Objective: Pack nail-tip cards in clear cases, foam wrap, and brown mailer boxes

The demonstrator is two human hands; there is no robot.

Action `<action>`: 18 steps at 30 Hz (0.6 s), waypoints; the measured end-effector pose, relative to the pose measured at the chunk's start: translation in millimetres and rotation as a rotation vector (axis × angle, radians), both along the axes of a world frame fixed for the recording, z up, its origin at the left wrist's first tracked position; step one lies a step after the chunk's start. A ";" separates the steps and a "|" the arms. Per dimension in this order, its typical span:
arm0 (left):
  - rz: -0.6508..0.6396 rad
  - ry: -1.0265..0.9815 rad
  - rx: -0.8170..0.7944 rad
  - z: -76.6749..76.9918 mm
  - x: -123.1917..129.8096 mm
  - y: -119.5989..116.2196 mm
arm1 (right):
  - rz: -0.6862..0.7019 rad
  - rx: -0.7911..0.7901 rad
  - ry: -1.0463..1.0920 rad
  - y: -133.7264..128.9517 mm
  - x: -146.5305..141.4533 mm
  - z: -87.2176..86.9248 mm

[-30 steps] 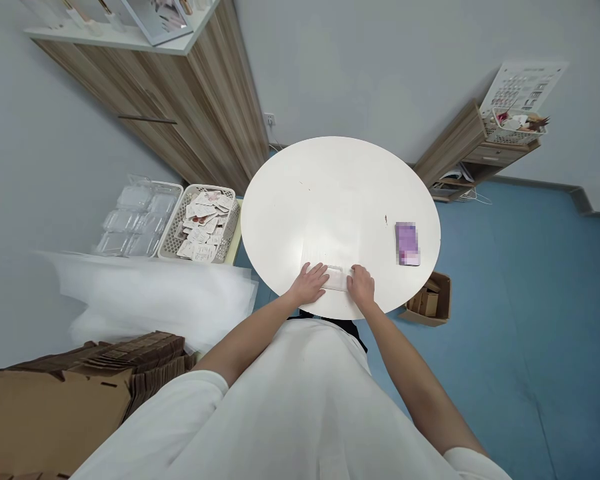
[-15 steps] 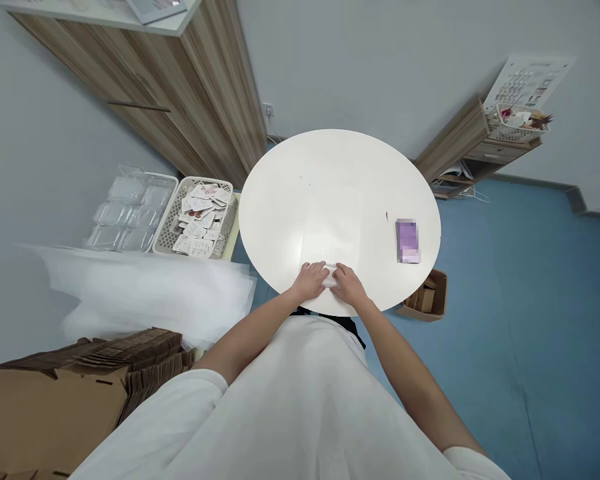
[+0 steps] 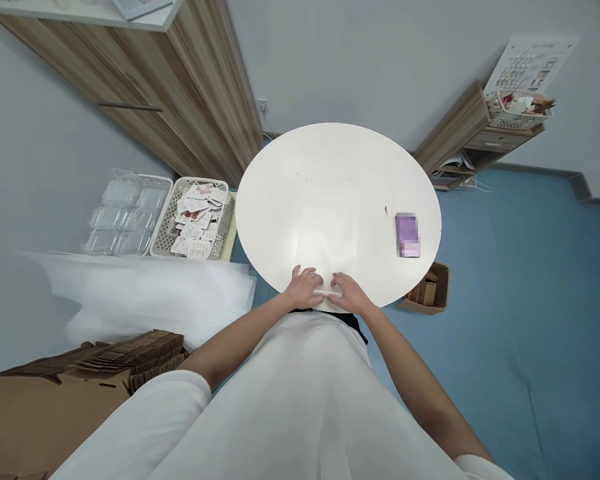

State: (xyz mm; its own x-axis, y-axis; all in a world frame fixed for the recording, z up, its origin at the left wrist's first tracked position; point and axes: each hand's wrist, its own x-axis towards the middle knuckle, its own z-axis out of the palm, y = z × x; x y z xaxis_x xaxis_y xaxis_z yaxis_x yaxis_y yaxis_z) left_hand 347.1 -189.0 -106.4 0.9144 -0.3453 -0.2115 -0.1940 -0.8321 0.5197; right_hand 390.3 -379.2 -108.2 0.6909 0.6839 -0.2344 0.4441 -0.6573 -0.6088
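Close to the near edge of the white oval table [image 3: 275, 200], a small white bundle [image 3: 327, 291] lies between my hands. It is pale against the tabletop, so its exact kind cannot be made out. At its left end my left hand [image 3: 304, 289] has thumb and fingers closed around it, the index finger raised a little. My right hand [image 3: 349, 293] grips the other end with curled fingers. Farther right on the table rests a purple and pink packet [image 3: 407, 235], partly pixelated, apart from both hands.
To the left stand a white basket of printed cards [image 3: 230, 220], clear plastic boxes [image 3: 115, 217], white translucent sheets [image 3: 150, 290] and stacked flat cardboard [image 3: 45, 413]. A cardboard box [image 3: 437, 303] sits on the floor right of the table. A wooden cabinet [image 3: 210, 87] stands behind left.
Both hands have drawn slightly toward my body with the white bundle, which now looks narrower. My left hand's fingers have spread a little. The view has shifted slightly.
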 end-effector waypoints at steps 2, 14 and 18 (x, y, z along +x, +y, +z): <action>0.035 0.000 0.019 2.7 9.5 0.0 | -0.036 0.010 0.008 0.3 10.3 3.1; 0.230 0.238 0.083 -4.3 53.5 23.5 | -0.338 -0.043 0.238 11.9 53.3 -3.7; 0.321 0.269 0.016 -11.1 54.5 36.4 | -0.420 0.042 0.292 4.5 58.2 -12.6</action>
